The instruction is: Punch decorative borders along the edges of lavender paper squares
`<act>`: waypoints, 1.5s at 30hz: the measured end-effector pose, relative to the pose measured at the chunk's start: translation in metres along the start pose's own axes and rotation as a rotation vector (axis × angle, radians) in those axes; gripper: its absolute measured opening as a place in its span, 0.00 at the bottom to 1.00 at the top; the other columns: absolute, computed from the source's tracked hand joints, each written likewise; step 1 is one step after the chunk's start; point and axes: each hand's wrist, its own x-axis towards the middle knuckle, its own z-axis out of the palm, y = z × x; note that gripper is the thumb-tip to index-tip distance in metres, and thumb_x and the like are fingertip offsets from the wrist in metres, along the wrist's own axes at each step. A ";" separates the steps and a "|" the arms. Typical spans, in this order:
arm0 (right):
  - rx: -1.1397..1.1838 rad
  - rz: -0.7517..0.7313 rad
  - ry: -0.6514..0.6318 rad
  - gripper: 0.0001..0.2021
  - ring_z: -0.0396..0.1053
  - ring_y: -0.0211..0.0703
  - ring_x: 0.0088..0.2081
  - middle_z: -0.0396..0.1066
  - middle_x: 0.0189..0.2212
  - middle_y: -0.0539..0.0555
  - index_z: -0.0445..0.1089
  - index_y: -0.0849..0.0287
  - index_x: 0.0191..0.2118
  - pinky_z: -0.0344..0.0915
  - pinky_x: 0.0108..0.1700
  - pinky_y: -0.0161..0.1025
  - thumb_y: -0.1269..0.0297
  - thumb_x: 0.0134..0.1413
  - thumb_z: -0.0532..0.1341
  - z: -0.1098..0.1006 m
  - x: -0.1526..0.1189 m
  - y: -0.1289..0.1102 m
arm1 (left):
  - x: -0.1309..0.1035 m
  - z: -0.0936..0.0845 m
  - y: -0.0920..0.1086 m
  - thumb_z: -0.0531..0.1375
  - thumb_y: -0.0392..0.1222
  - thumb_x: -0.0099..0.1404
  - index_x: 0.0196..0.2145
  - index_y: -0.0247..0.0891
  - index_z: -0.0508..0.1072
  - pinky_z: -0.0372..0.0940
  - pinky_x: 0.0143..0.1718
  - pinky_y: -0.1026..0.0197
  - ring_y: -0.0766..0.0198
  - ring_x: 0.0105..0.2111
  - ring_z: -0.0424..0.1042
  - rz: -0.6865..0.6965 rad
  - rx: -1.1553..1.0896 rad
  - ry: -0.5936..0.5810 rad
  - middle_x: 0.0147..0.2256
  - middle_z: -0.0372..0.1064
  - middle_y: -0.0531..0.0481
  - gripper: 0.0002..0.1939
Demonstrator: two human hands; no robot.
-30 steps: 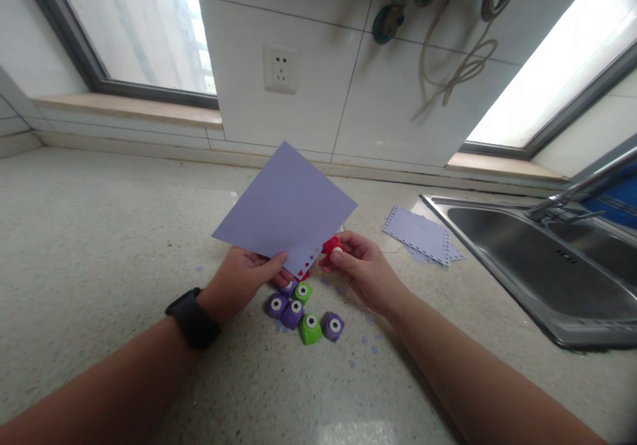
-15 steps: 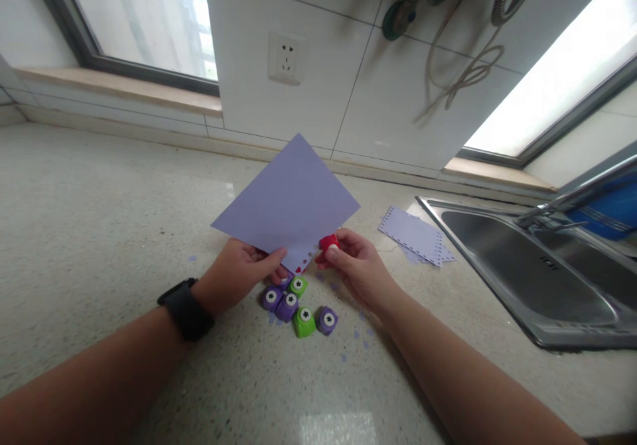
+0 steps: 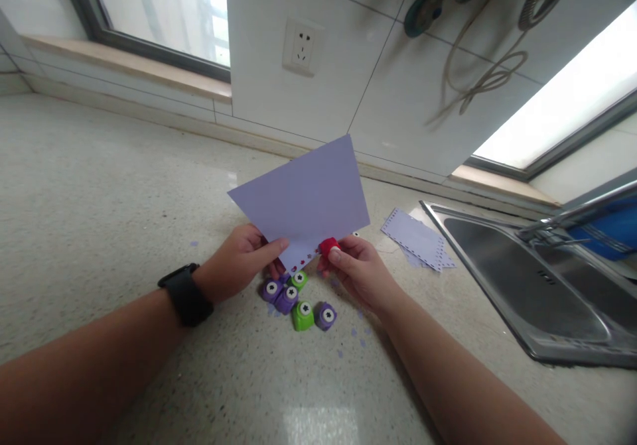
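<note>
A sheet of purple paper (image 3: 308,193) is pinched at its lower left edge by my left hand (image 3: 249,253), thumb on top. Small punched shapes run along its near edge. My right hand (image 3: 363,266) is closed around a red craft punch (image 3: 329,246), which sits at that edge of the sheet. Below the paper on the countertop stand several more punches: a green punch (image 3: 303,315), a purple punch (image 3: 326,316) beside it, another purple punch (image 3: 287,299), and a green punch (image 3: 299,280) partly under the sheet's corner.
Purple sheets with punched borders (image 3: 415,236) lie stacked to the right, near the steel sink (image 3: 532,339). Small paper scraps (image 3: 362,343) are scattered on the speckled countertop (image 3: 124,186). A tiled wall with a socket (image 3: 301,48) stands behind.
The purple sheet has turned clockwise, its top corner swinging to the right. The red punch remains in my right hand at the punched edge. The camera view has shifted slightly.
</note>
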 end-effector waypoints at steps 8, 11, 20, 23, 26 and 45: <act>0.019 0.022 0.001 0.17 0.72 0.37 0.29 0.77 0.29 0.51 0.78 0.59 0.36 0.70 0.31 0.36 0.56 0.45 0.80 0.003 -0.001 -0.001 | -0.001 0.002 0.004 0.65 0.45 0.63 0.29 0.37 0.75 0.70 0.22 0.63 0.65 0.19 0.73 0.015 -0.017 -0.017 0.22 0.76 0.50 0.09; 0.015 0.023 -0.012 0.17 0.72 0.37 0.28 0.77 0.30 0.51 0.78 0.59 0.37 0.70 0.31 0.36 0.57 0.45 0.80 0.002 -0.001 0.001 | -0.001 0.002 0.003 0.65 0.45 0.63 0.28 0.36 0.75 0.69 0.22 0.64 0.65 0.19 0.73 0.006 -0.009 -0.021 0.22 0.76 0.49 0.10; -0.010 0.030 0.002 0.18 0.71 0.38 0.28 0.76 0.29 0.51 0.78 0.59 0.35 0.70 0.31 0.37 0.55 0.43 0.80 0.004 -0.001 0.000 | -0.002 0.000 0.002 0.66 0.46 0.62 0.29 0.35 0.76 0.69 0.22 0.65 0.66 0.19 0.73 0.018 -0.018 -0.039 0.22 0.76 0.48 0.11; -0.019 0.025 -0.004 0.17 0.71 0.37 0.28 0.76 0.28 0.51 0.78 0.58 0.34 0.70 0.30 0.36 0.55 0.43 0.80 0.004 -0.001 0.000 | -0.002 0.000 0.002 0.66 0.46 0.62 0.28 0.36 0.76 0.69 0.21 0.65 0.66 0.18 0.72 0.019 -0.011 -0.043 0.22 0.76 0.49 0.11; -0.016 0.025 -0.016 0.16 0.70 0.36 0.27 0.76 0.28 0.50 0.79 0.58 0.34 0.69 0.30 0.35 0.56 0.44 0.80 0.003 -0.002 0.001 | -0.002 0.000 0.002 0.66 0.46 0.62 0.28 0.36 0.77 0.69 0.21 0.65 0.66 0.18 0.72 0.022 -0.001 -0.053 0.22 0.76 0.49 0.11; -0.053 0.035 -0.021 0.17 0.64 0.36 0.25 0.69 0.25 0.48 0.77 0.57 0.31 0.64 0.26 0.35 0.53 0.42 0.80 0.006 -0.002 -0.005 | -0.003 0.000 0.001 0.66 0.48 0.63 0.26 0.36 0.78 0.67 0.19 0.65 0.65 0.18 0.72 0.012 0.021 -0.067 0.23 0.77 0.47 0.13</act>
